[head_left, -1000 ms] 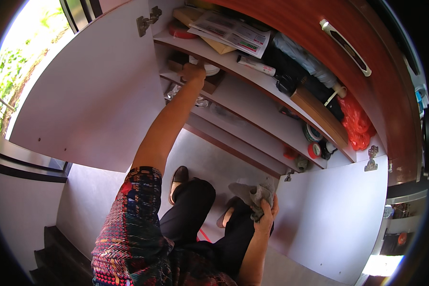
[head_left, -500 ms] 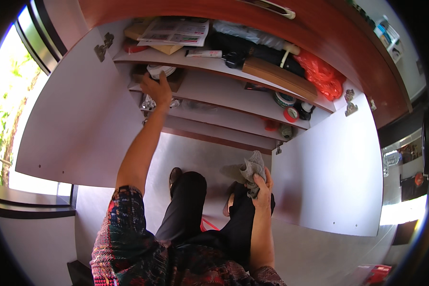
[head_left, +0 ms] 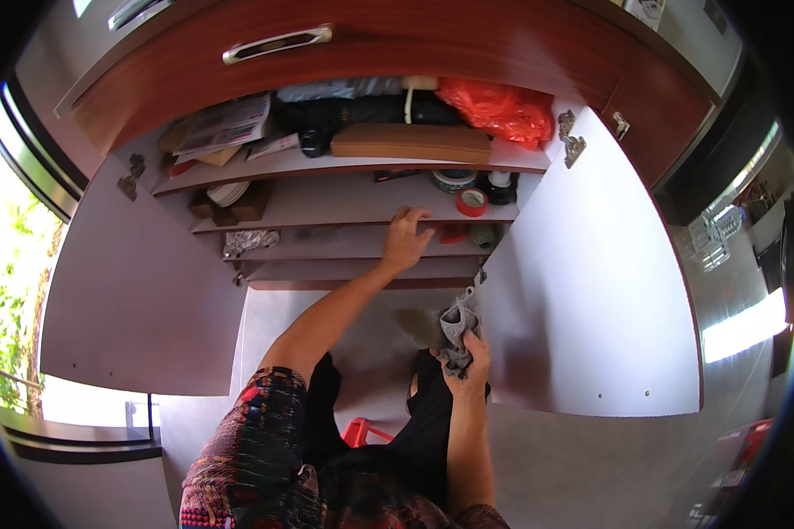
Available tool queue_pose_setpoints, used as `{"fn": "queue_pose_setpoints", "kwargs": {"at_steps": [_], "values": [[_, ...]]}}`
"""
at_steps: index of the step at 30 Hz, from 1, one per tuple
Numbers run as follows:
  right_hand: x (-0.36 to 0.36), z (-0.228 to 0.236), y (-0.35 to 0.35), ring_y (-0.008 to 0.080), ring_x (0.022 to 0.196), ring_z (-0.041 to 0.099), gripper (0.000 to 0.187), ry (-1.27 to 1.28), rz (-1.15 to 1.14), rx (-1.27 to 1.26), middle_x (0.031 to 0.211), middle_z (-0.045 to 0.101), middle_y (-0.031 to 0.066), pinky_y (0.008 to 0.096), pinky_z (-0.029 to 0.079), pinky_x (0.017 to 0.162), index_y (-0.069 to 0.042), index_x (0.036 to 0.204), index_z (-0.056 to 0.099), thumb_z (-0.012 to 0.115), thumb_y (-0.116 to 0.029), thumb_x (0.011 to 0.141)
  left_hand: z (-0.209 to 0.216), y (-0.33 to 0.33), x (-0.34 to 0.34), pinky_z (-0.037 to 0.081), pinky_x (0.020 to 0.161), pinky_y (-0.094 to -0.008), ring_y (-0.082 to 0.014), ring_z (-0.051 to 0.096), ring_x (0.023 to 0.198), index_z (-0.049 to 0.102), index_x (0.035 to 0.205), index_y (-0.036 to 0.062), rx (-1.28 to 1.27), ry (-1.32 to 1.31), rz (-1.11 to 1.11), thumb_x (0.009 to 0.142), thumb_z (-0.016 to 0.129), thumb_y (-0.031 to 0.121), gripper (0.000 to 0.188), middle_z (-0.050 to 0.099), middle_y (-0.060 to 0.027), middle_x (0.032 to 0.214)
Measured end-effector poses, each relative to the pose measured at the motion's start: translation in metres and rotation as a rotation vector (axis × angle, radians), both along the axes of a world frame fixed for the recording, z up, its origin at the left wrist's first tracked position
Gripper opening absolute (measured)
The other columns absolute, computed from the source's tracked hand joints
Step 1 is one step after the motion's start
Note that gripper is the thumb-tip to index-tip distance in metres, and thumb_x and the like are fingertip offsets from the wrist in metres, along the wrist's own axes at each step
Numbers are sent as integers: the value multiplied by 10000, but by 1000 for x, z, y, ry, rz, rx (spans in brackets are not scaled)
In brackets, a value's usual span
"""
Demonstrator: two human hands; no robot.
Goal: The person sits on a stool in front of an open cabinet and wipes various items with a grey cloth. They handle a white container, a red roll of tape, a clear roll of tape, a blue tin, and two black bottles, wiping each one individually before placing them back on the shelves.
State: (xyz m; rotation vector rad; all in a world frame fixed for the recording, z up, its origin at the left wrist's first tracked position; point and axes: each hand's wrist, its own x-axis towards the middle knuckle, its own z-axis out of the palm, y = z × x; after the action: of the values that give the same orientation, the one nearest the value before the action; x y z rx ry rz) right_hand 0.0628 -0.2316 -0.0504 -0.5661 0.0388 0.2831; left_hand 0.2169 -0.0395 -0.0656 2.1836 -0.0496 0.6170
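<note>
My left hand is raised in front of the cabinet's middle shelf, its fingers apart and nothing in them. Nearest to it on that shelf are a red roll of tape, a larger green and white roll and a black bottle with a white top. Lower down, my right hand grips a crumpled grey cloth by the inner side of the right door. A white round object rests beside dark brown blocks at the shelf's left end.
Both cabinet doors, left and right, stand wide. On the top shelf lie papers, a brown box and a red plastic bag. Crumpled foil sits lower left. A red stool shows between my legs.
My left hand has let go of the white round object and moved right across the cabinet front. The cloth stays in my right hand. My view has shifted, with more of the cabinet's drawer front showing.
</note>
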Motion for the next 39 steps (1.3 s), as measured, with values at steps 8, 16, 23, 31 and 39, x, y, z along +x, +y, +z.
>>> {"fn": "queue_pose_setpoints", "kwargs": {"at_steps": [8, 16, 23, 31, 39], "values": [[7, -7, -22, 211, 823, 636, 341, 22, -33, 14, 1002, 614, 118, 348, 549, 611, 2, 1156, 491, 557, -103, 839, -1, -74, 73, 469, 830, -409, -353, 466, 1002, 646, 1017, 103, 381, -110, 57, 716, 689, 108, 303, 478, -129, 1122], [10, 1, -15, 176, 801, 626, 338, 64, -75, -22, 987, 606, 95, 299, 537, 601, -8, 1144, 500, 580, -131, 840, -10, -58, 39, 473, 798, -358, -276, 557, 947, 659, 909, 25, -2, -149, -22, 730, 742, 157, 238, 520, -156, 1144], [1, 3, -9, 169, 744, 612, 365, 109, -364, -1, 931, 625, 66, 319, 514, 627, -53, 1080, 545, 420, -357, 922, -2, -32, -100, 495, 786, -272, -114, 570, 883, 582, 974, 30, -787, 292, -288, 864, 637, 122, 153, 583, -38, 1058], [-38, 39, 68, 342, 1133, 433, 238, -974, -469, -1176, 1203, 483, 150, 428, 352, 964, -43, 875, 582, 678, -131, 676, 7, -5, -221, 446, 845, -299, -162, 543, 986, 434, 1257, 45, 66, -110, -198, 890, 531, 107, 385, 558, -92, 1125], [-50, 50, 99, 174, 915, 538, 171, -599, -66, -888, 1029, 547, 111, 287, 448, 775, -28, 908, 560, 626, -51, 752, 43, 15, -269, 480, 795, -272, -116, 553, 910, 574, 985, -26, -754, 195, -217, 856, 596, 26, 141, 508, -51, 1051]]}}
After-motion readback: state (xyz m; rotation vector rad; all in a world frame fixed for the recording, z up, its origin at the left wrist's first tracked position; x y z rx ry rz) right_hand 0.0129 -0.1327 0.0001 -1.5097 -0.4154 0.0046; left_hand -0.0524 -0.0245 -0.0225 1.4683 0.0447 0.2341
